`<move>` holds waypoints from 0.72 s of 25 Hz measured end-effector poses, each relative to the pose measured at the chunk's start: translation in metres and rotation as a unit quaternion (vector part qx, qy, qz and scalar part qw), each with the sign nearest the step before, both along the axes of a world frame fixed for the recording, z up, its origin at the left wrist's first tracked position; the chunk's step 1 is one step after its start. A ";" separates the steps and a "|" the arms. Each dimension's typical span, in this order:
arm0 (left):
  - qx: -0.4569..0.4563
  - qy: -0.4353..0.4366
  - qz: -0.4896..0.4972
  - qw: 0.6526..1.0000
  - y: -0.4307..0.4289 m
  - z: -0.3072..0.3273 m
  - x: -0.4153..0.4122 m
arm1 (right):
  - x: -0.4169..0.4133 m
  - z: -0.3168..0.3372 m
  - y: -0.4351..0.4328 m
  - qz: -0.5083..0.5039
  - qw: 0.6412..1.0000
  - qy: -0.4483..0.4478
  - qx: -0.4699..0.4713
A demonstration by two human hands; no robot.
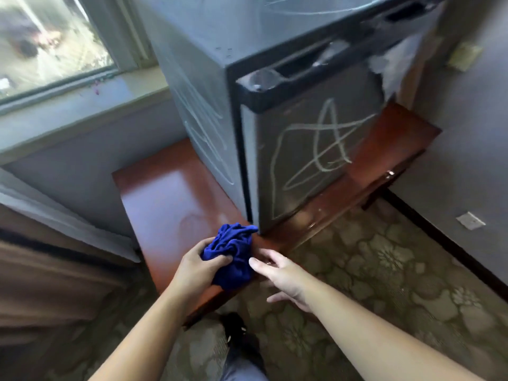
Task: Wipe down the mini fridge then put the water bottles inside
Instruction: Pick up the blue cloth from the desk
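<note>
head view, wiping stage of the task. the left hand (198, 270) holds a bunched blue cloth (233, 251) just above the near corner of the reddish wooden surface (165, 193), with its fingers curled round the wad. this gathers the fabric into a compact pad, probably ready for rubbing. the right hand (286, 276) is just beside the cloth with its fingers (261, 266) spread and fairly straight, holding nothing. whether the foremost fingertip touches the fabric cannot be told, but the pose suggests the hand is about to take or reshape the wad. the mini fridge (302, 149) stands upright on the same surface, farther back and to the right of the hands, next to the window (55, 37). its door appears closed. whitish scribbled marks (324, 149) cross the door, and similar ones run over the side panel and the top, so these faces are judged not yet wiped. the cloth is near the lower front corner of the fridge but apart from it. clear, blurred shapes lie along the top edge of the door. they cannot be identified as water bottles, and no bottle is plainly seen. patterned carpet (357, 257) covers the floor beneath the hands.
</note>
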State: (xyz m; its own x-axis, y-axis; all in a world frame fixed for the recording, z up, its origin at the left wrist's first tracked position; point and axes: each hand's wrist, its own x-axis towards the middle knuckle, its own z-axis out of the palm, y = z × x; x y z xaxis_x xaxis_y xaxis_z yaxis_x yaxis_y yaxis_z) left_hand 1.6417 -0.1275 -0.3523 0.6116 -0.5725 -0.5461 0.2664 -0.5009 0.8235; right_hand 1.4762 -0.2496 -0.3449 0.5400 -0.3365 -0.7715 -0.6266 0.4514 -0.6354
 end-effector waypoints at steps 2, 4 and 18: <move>-0.055 0.042 -0.004 0.998 -0.018 0.015 -0.048 | -0.049 0.010 -0.007 -0.045 0.998 -0.030 -0.019; -0.084 0.054 -0.026 0.995 -0.033 0.026 -0.106 | -0.113 0.017 -0.011 -0.064 0.996 -0.038 -0.049; -0.247 0.062 -0.139 0.957 -0.100 0.135 -0.241 | -0.237 0.059 -0.048 -0.236 0.952 -0.164 -0.103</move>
